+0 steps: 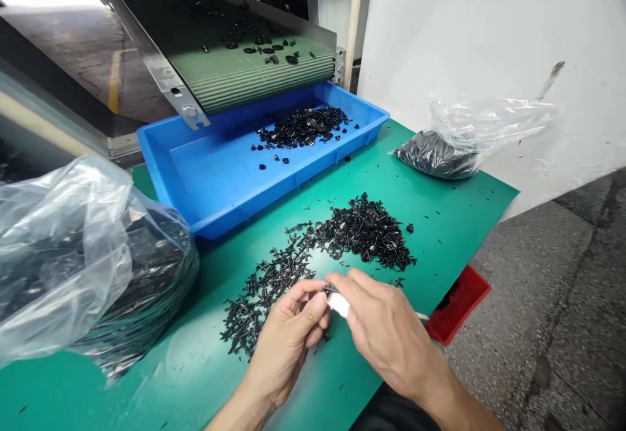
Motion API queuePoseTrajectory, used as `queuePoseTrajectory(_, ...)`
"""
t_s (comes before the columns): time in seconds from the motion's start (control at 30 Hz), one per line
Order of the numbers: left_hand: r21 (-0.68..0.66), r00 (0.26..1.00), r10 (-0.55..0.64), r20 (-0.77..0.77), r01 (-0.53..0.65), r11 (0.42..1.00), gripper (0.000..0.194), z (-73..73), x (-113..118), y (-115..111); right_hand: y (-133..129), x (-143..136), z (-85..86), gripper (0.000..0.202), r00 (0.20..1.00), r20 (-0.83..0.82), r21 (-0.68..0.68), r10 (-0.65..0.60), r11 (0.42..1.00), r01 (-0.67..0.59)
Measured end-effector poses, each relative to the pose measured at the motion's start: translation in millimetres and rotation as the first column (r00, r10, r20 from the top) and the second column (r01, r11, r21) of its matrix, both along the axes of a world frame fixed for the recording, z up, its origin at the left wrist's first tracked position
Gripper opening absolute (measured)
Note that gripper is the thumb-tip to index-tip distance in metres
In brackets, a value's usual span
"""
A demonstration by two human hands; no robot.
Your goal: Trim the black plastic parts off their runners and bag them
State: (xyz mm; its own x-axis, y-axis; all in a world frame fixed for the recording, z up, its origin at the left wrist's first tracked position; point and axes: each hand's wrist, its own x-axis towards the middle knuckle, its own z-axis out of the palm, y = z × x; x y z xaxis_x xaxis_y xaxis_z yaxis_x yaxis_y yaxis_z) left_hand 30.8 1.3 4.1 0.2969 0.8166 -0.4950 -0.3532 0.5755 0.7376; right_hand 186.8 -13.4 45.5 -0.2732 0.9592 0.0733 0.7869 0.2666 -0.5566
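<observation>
My left hand (293, 326) pinches a small black part (327, 291) between thumb and fingertips. Right beside it, my right hand (386, 326) touches the same part with its fingertips, and a white wrapping (339, 304) shows at its thumb or finger. The fingers of my right hand are bent together; whatever they grip is mostly hidden. Both hands are over the green table (195, 379), in front of a pile of small black parts (372, 232). Thin black branched pieces (274, 274) are spread behind and left of my left hand.
A blue tray (215, 186) with black parts lies under the end of a green conveyor belt (254, 69). A large plastic bag (141, 274) of black pieces stands at left, a smaller bag (440, 154) at back right. A red bin (462, 307) sits below the table's right edge.
</observation>
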Motion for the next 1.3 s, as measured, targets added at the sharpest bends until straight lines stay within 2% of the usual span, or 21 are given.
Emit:
queuePoseTrajectory(0.1,-0.001,0.997,0.063,0.051,-0.063,0.998,0.023,-0.4,-1,-1,-6,0,-2.0,0.042,0.999,0.052,0.088,-0.001,0.996,-0.004)
queuePoseTrajectory(0.23,-0.043,0.994,0.092,0.060,-0.089,0.995,0.029,2.4,1,-3,-17,-2,-14.7,0.040,0.997,0.039,0.211,-0.070,0.976,0.061)
queuePoseTrajectory(0.33,-0.048,0.992,0.119,0.043,-0.117,0.992,0.025,3.8,4,-5,-25,-7,-21.3,0.035,0.987,0.087,0.235,-0.133,0.966,0.109)
queuePoseTrajectory(0.57,-0.008,0.989,0.144,0.037,-0.144,0.990,0.022,3.9,6,-9,-30,-14,-23.8,0.033,0.967,0.201,0.273,-0.154,0.957,0.096)
queuePoseTrajectory(0.77,0.096,0.978,0.151,-0.143,-0.138,0.986,0.022,2.3,5,-10,-30,-14,-20.4,0.032,0.964,0.214,0.321,-0.159,0.943,0.084)
queuePoseTrajectory(0.93,0.265,0.934,0.152,-0.322,-0.065,0.962,0.020,0.7,1,-12,-29,-15,-18.6,0.032,0.956,0.242,0.335,-0.165,0.939,0.078)
queuePoseTrajectory(1.13,0.333,0.904,0.180,-0.387,-0.045,0.942,0.016,2.2,0,-13,-29,-17,-19.3,0.033,0.956,0.251,0.342,-0.153,0.938,0.060)
queuePoseTrajectory(1.23,0.374,0.862,0.198,-0.467,-0.010,0.927,0.016,3.6,0,-13,-29,-20,-21.9,0.029,0.960,0.218,0.338,-0.178,0.936,0.097)
queuePoseTrajectory(1.3,0.400,0.820,0.194,-0.538,0.045,0.915,0.017,2.3,-3,-13,-28,-22,-22.9,0.026,0.964,0.195,0.282,-0.180,0.952,0.121)
